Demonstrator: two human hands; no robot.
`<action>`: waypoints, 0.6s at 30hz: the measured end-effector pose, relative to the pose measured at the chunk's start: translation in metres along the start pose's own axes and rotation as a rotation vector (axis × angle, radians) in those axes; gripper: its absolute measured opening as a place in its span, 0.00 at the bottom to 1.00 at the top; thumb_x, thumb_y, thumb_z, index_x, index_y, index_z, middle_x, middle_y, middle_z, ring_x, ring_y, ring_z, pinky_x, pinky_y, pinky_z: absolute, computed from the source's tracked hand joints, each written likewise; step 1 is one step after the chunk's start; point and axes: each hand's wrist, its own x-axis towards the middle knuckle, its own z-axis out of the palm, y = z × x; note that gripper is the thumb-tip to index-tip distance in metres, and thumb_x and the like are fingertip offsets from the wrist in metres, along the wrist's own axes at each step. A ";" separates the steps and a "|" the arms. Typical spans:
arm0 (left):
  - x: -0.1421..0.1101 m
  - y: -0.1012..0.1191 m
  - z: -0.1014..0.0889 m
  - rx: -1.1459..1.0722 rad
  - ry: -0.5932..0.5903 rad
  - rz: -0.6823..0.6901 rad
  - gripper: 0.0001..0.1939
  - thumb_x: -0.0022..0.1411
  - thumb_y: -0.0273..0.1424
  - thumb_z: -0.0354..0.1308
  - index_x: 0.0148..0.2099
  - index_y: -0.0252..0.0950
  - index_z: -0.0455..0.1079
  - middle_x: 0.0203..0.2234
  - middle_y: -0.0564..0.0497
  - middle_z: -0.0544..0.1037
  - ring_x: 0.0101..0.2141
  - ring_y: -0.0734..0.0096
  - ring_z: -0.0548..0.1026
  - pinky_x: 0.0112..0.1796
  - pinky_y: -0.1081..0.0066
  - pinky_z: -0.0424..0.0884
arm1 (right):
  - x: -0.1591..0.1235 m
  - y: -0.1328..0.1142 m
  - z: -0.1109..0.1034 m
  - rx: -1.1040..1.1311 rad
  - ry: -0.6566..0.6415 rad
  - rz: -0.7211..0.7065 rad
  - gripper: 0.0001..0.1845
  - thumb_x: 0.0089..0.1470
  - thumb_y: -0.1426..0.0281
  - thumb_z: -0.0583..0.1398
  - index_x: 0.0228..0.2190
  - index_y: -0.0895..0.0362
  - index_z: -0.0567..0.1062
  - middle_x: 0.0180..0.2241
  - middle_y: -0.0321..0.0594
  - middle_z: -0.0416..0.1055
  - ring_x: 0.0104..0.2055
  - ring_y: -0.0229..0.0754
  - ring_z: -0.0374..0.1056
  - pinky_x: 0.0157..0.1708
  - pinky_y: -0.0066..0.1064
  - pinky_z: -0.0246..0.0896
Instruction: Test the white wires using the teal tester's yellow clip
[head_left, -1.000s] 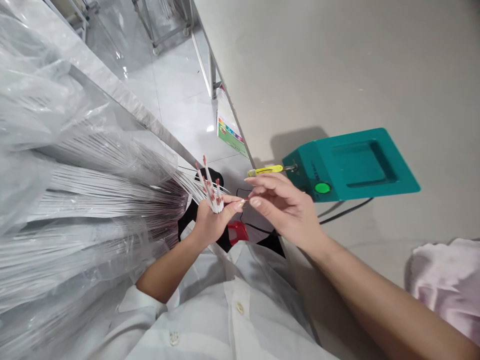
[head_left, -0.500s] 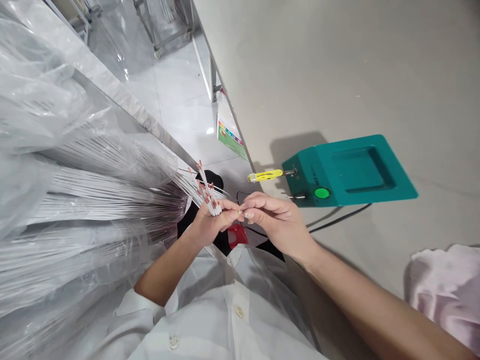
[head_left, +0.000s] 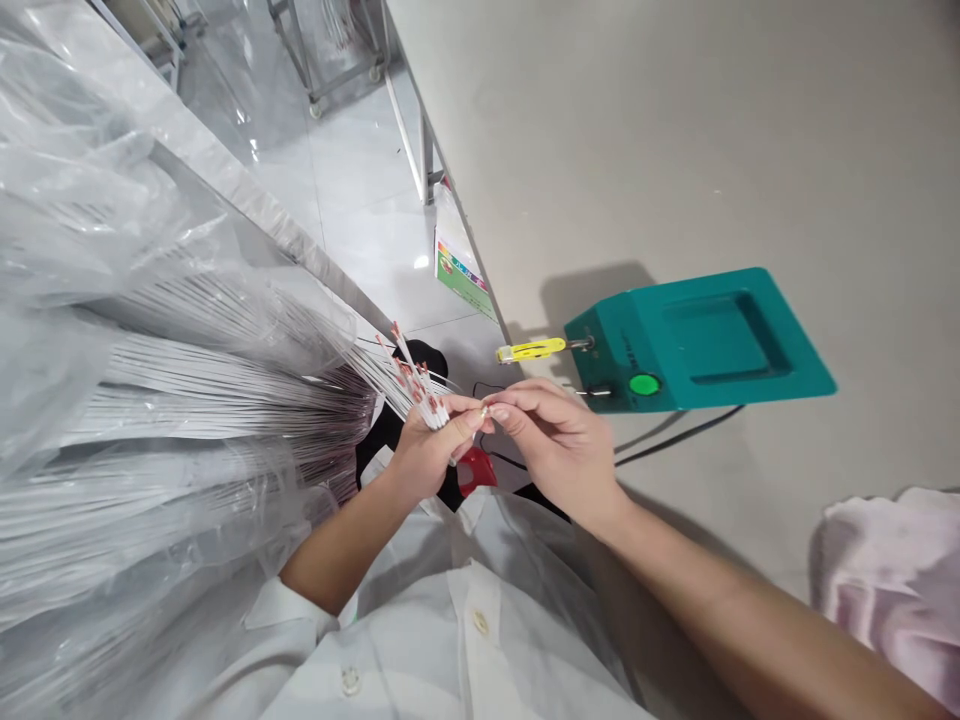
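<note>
A bundle of thin white wires (head_left: 405, 372) with reddish-brown ends rests in my left hand (head_left: 431, 450), whose fingers are closed round it. Its thumb and forefinger come together at the fingertips of my right hand (head_left: 562, 445). Between the two hands' tips is a tiny brass-coloured piece (head_left: 486, 411), too small to name. My right hand is closed in a pinch there, its fingertips touching those of my left. Just beyond my right hand, a teal device (head_left: 697, 340) with a green button (head_left: 644, 384) lies on the table, a yellow clip (head_left: 532, 349) sticking out of it.
Long white wires (head_left: 225, 390) under clear plastic sheeting (head_left: 75, 200) fill the left side. The grey table (head_left: 675, 150) spans the right, with a pink cloth (head_left: 892, 580) at its near edge. Below are a red stool (head_left: 476, 470) and a wheeled metal rack (head_left: 330, 60).
My right hand has shifted slightly, its fingers still pinched against my left fingertips. The left hand and the wire bundle have moved a little to the right.
</note>
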 end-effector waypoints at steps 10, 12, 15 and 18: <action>-0.008 0.006 0.008 0.349 0.148 0.017 0.12 0.55 0.36 0.58 0.30 0.32 0.74 0.14 0.55 0.67 0.16 0.81 0.60 0.19 0.76 0.56 | 0.005 0.008 -0.015 -0.899 -0.090 -0.707 0.09 0.52 0.74 0.55 0.30 0.55 0.76 0.28 0.42 0.73 0.30 0.41 0.68 0.30 0.33 0.60; -0.008 0.007 0.013 0.350 0.204 -0.002 0.10 0.54 0.35 0.59 0.30 0.32 0.74 0.13 0.56 0.68 0.15 0.81 0.60 0.19 0.76 0.56 | 0.006 0.008 -0.017 -1.029 -0.148 -0.773 0.10 0.51 0.76 0.54 0.30 0.56 0.75 0.28 0.43 0.73 0.29 0.41 0.67 0.30 0.33 0.59; -0.005 0.009 0.016 0.348 0.269 0.003 0.09 0.52 0.34 0.60 0.29 0.32 0.74 0.11 0.58 0.64 0.15 0.80 0.60 0.20 0.75 0.57 | 0.006 0.006 -0.020 -1.139 -0.300 -0.759 0.12 0.52 0.77 0.52 0.30 0.56 0.75 0.28 0.43 0.73 0.28 0.42 0.65 0.30 0.35 0.58; -0.003 0.013 0.012 0.369 0.311 0.046 0.11 0.53 0.36 0.59 0.28 0.33 0.74 0.10 0.58 0.63 0.15 0.80 0.59 0.20 0.75 0.58 | 0.005 0.005 -0.021 -1.007 -0.307 -0.660 0.12 0.52 0.77 0.52 0.31 0.55 0.74 0.30 0.42 0.73 0.28 0.41 0.66 0.28 0.35 0.59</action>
